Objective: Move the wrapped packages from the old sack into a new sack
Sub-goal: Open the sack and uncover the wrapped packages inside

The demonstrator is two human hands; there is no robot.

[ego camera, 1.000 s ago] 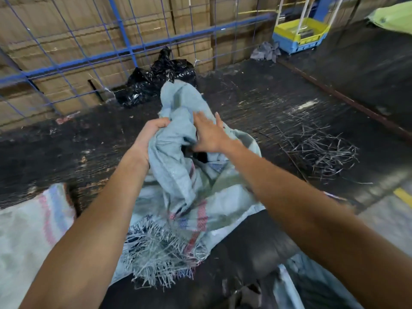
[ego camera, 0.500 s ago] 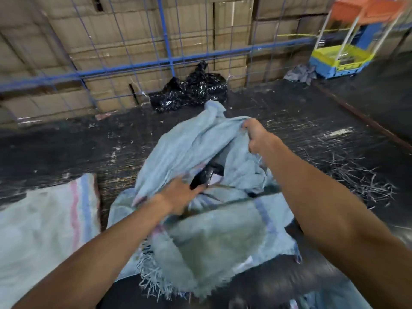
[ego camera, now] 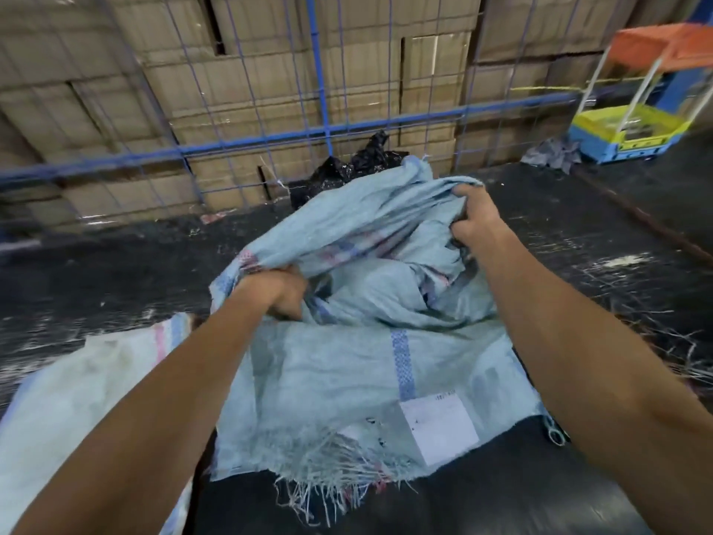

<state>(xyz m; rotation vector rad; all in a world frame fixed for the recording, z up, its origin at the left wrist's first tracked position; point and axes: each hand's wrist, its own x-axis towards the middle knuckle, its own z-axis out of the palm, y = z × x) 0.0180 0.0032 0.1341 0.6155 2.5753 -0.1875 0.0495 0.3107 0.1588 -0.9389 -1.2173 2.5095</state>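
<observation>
a: where's the blue sack?
b: centre frame, between the hands. left hand at 9 o'clock bunches its edge; right hand at 1 o'clock clutches the rim.
a: packages?
b: possibly inside; folds hide them.

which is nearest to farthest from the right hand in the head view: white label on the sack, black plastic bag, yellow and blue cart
From the right hand, which grips the blue sack:
1. black plastic bag, just behind the sack, up and left of the hand.
2. white label, low on the sack's near part.
3. yellow and blue cart, far right by the fence.
</observation>
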